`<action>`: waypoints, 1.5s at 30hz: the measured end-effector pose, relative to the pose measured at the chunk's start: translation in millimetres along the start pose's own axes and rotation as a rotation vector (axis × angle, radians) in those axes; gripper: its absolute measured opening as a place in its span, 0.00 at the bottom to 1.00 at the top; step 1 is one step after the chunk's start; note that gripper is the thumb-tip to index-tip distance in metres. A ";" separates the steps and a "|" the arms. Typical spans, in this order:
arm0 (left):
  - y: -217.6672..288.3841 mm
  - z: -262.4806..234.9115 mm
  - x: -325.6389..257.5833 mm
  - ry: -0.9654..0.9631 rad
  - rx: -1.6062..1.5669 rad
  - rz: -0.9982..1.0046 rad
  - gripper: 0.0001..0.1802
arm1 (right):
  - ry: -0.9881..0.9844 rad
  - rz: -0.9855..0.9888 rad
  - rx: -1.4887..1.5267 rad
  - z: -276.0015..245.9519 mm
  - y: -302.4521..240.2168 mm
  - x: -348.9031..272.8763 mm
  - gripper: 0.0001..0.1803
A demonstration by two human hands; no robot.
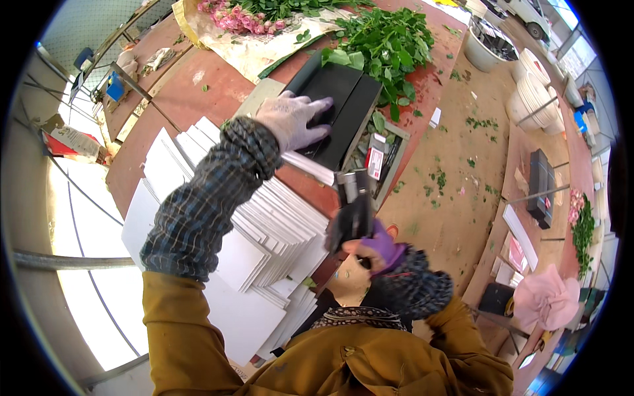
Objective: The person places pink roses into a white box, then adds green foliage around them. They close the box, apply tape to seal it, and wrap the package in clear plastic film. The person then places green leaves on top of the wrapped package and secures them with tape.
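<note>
My left hand (pixel 292 119), in a pale glove, rests flat on a stack of black cardboard sheets (pixel 343 105) lying on the reddish table (pixel 191 86). My right hand (pixel 376 247), in a purple glove, grips a dark stapler-like tool (pixel 352 214) close to my chest, its metal tip pointing up toward the table edge. A fanned pile of white cardboard sheets (pixel 264 237) lies under my left forearm.
Pink roses (pixel 241 20) on paper and a heap of green leaves (pixel 386 39) lie at the table's far end. A small tray with red-white boxes (pixel 376 158) sits by the black sheets. White buckets (pixel 535 92) stand right. Leaves litter the dirt floor (pixel 456 165).
</note>
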State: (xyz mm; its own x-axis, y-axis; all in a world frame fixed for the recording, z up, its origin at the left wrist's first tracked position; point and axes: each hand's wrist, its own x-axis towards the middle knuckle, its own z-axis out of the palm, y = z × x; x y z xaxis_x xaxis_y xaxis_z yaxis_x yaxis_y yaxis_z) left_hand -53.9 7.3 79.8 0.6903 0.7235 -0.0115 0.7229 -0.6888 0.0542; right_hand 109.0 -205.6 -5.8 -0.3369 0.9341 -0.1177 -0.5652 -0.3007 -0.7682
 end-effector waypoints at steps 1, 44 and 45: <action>6.7 -0.2 1.7 0.002 0.069 -0.036 0.28 | -0.048 -0.051 -0.259 -32.8 -27.4 7.7 0.31; 239.6 99.9 -155.5 1.159 -0.223 -1.343 0.18 | -0.706 0.507 -1.137 -225.1 -215.9 125.9 0.42; 251.0 113.4 -156.2 1.177 -0.255 -1.423 0.18 | -0.730 0.599 -1.130 -197.0 -205.0 110.1 0.42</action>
State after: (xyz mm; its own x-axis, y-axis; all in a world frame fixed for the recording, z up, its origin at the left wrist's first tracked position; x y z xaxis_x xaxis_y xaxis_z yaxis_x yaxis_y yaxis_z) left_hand 23.2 -283.8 -18.0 -0.8063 0.4097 0.4266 0.5665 0.3272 0.7563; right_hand 336.1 -3.2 14.7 -0.7945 0.3221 -0.5149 0.5517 0.0282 -0.8336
